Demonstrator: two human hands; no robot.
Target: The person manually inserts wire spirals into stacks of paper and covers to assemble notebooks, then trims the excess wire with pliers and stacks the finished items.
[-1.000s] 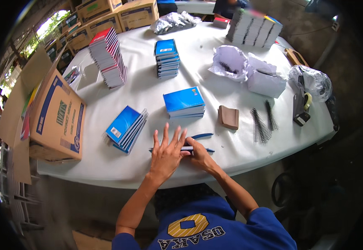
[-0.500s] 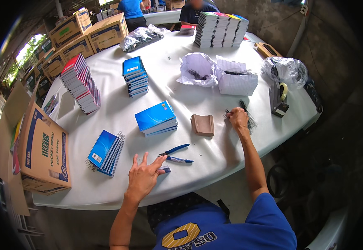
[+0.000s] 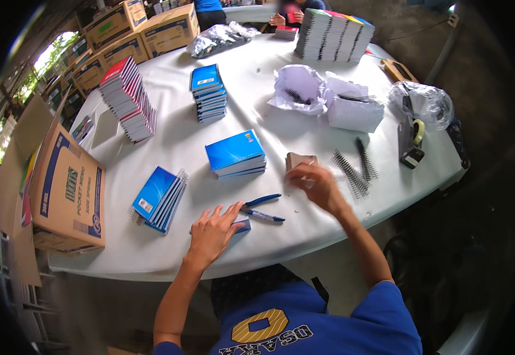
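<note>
My left hand (image 3: 215, 234) lies palm down near the table's front edge, its fingers stretched out. Beneath its thumb side shows one end of a small blue-grey block (image 3: 243, 225), mostly covered. Pliers with blue handles (image 3: 263, 200) rest just beyond the fingertips. My right hand (image 3: 318, 186) is over the near side of a brown block (image 3: 299, 160), fingers bent and smeared by motion; whether it holds anything is unclear. Right of it lie black spiral binding coils (image 3: 352, 171). A stack of blue notebooks (image 3: 235, 152) stands between and beyond my hands.
Spiral-bound blue notebooks (image 3: 158, 198) fan out at left, beside an open carton (image 3: 68, 192). Red (image 3: 128, 100) and blue (image 3: 208, 92) stacks stand behind. Paper-wrapped coils (image 3: 355, 112), a tape dispenser (image 3: 412, 142) and a tall notebook stack (image 3: 334, 36) occupy the right. Another person sits across.
My right hand has moved left from the black coils to the brown block. My left hand stays by the blue-grey block, its fingers closer to the pliers. The whole view has shifted slightly.
</note>
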